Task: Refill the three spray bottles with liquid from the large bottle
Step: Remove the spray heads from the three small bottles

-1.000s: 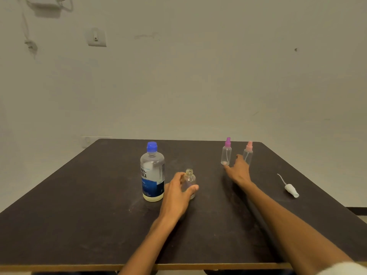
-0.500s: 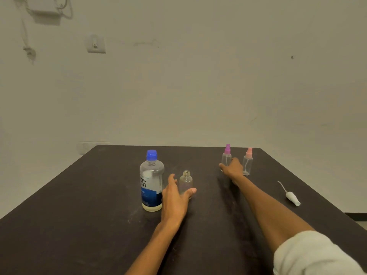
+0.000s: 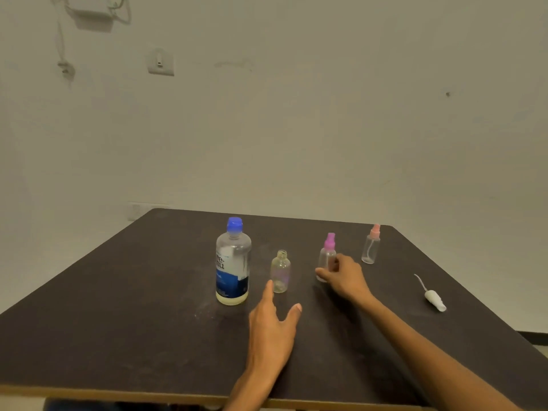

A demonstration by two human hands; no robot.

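The large clear bottle (image 3: pixel 233 262) with a blue cap and blue label stands upright near the table's middle. Right of it stands a small uncapped clear bottle (image 3: pixel 280 272). My left hand (image 3: pixel 274 324) lies just in front of that bottle with spread fingers, holding nothing. My right hand (image 3: pixel 341 277) grips the lower part of the purple-capped spray bottle (image 3: pixel 327 255), which stands a little closer than the pink-capped spray bottle (image 3: pixel 371 246) at the back right. A white spray head (image 3: pixel 433 296) with its tube lies on the table at the right.
The dark table (image 3: pixel 133 307) reaches to a pale wall. Its wooden front edge runs along the bottom of the view. A wall switch (image 3: pixel 160 62) and a cabled box (image 3: pixel 89 13) hang high on the left.
My left hand has let go of the uncapped bottle and drawn back toward me. My right hand has taken hold of the purple-capped bottle and pulled it nearer and leftward, away from the pink-capped one.
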